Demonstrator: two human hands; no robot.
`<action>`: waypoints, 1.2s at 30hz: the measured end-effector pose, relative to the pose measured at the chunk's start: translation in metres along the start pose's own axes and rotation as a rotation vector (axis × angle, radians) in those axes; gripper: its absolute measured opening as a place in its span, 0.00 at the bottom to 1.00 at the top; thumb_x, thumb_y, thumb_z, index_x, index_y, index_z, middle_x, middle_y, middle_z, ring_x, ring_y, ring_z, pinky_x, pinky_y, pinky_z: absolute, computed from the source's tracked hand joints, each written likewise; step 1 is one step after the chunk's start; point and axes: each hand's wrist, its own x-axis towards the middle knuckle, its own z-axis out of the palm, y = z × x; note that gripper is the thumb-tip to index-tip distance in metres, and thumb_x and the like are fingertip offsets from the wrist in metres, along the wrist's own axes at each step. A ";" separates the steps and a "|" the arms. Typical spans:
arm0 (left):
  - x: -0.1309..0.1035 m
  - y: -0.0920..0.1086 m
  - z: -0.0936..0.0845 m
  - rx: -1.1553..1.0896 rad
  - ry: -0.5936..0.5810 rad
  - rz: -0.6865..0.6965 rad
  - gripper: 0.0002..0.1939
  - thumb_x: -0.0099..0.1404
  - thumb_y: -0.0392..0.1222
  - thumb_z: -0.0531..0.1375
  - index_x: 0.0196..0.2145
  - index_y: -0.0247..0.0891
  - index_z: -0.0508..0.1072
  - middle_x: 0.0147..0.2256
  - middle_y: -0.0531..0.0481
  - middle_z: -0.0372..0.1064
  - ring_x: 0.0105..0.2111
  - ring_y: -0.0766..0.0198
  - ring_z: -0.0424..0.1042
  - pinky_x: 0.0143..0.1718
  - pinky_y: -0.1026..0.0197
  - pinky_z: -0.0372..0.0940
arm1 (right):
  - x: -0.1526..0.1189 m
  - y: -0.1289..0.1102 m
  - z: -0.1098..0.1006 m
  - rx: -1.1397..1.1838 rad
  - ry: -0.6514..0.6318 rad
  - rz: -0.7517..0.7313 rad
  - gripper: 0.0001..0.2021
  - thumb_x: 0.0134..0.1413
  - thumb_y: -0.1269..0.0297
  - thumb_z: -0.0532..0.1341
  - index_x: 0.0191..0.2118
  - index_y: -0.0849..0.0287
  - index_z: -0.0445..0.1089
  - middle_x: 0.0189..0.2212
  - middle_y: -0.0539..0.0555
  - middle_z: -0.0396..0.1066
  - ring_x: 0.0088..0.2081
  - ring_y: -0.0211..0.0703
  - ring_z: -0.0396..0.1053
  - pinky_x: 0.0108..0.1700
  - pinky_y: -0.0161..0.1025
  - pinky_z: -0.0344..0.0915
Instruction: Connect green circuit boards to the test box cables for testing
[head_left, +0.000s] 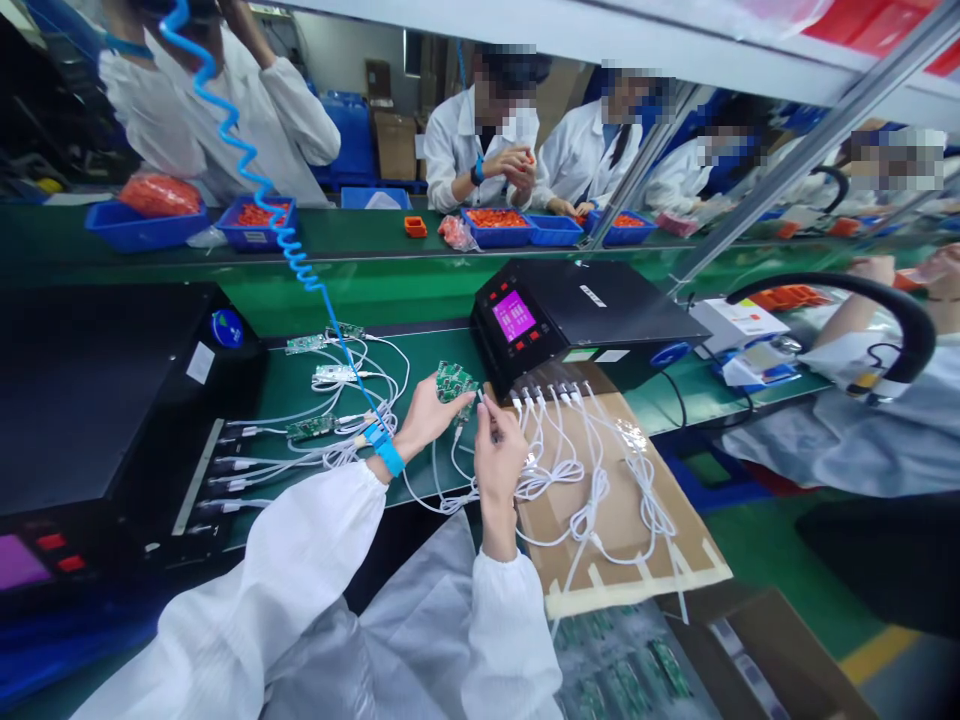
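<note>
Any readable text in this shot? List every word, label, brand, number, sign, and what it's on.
No text is legible.
Purple screen on right black box: characters too small.
White label on that box's top: too small.
Round blue sticker on left black box: blurred.
Right box's blue sticker: blurred.

The head-worn camera looks forward and down over a nearby green bench (439,343).
</note>
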 end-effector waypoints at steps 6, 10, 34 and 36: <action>-0.003 0.007 0.006 0.003 -0.011 0.033 0.12 0.61 0.44 0.70 0.39 0.35 0.77 0.37 0.46 0.80 0.37 0.58 0.78 0.41 0.59 0.70 | 0.008 -0.001 0.001 0.090 0.053 0.020 0.18 0.65 0.51 0.62 0.49 0.59 0.79 0.38 0.56 0.79 0.37 0.42 0.75 0.44 0.42 0.74; -0.005 0.014 0.011 -0.002 -0.015 0.035 0.10 0.61 0.43 0.70 0.36 0.35 0.76 0.35 0.47 0.79 0.34 0.60 0.77 0.38 0.60 0.69 | 0.008 0.002 0.004 0.142 0.092 0.083 0.17 0.64 0.50 0.63 0.46 0.59 0.78 0.40 0.58 0.79 0.41 0.45 0.77 0.48 0.45 0.75; -0.004 0.018 0.009 0.014 -0.062 0.050 0.14 0.63 0.50 0.70 0.35 0.35 0.77 0.33 0.47 0.79 0.33 0.60 0.76 0.36 0.61 0.68 | 0.012 0.003 0.005 0.263 0.114 0.077 0.15 0.65 0.52 0.63 0.44 0.60 0.74 0.40 0.58 0.76 0.44 0.45 0.77 0.52 0.45 0.74; -0.004 0.018 0.009 0.035 -0.059 0.051 0.13 0.63 0.49 0.70 0.35 0.35 0.78 0.34 0.47 0.79 0.34 0.60 0.76 0.36 0.60 0.68 | 0.012 0.004 0.004 0.257 0.106 0.075 0.14 0.66 0.52 0.62 0.43 0.60 0.74 0.40 0.58 0.76 0.44 0.45 0.77 0.52 0.45 0.74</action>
